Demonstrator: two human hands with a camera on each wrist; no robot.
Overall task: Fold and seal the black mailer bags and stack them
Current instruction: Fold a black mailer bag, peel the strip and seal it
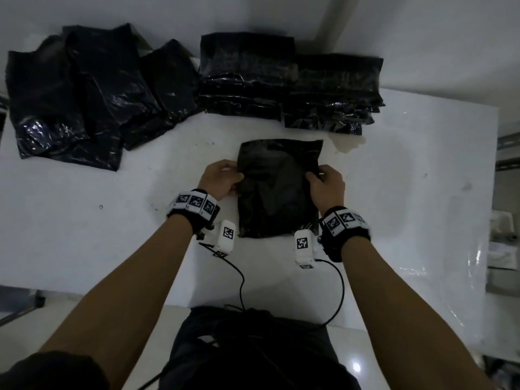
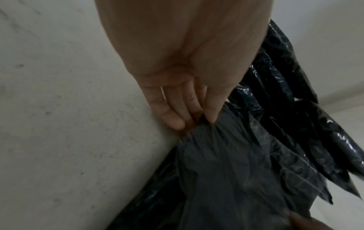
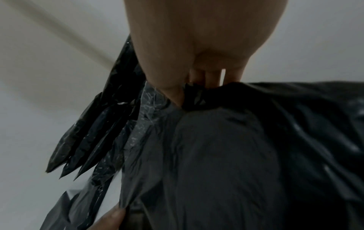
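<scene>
pinching mailer bag (image 1: 277, 190) edges, fingers (image 2: 169, 113) either side

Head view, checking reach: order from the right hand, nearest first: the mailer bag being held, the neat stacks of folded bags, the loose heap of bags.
1. Held black plastic mailer bag, in the right hand.
2. Neat stacks, beyond it.
3. Loose heap, far left.

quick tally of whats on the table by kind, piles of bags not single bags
neat stacks of folded black mailer bags: 2
loose heap of black mailer bags: 1
single black mailer bag being worked on: 1, pinched by the left hand and right hand
total: 4
</scene>
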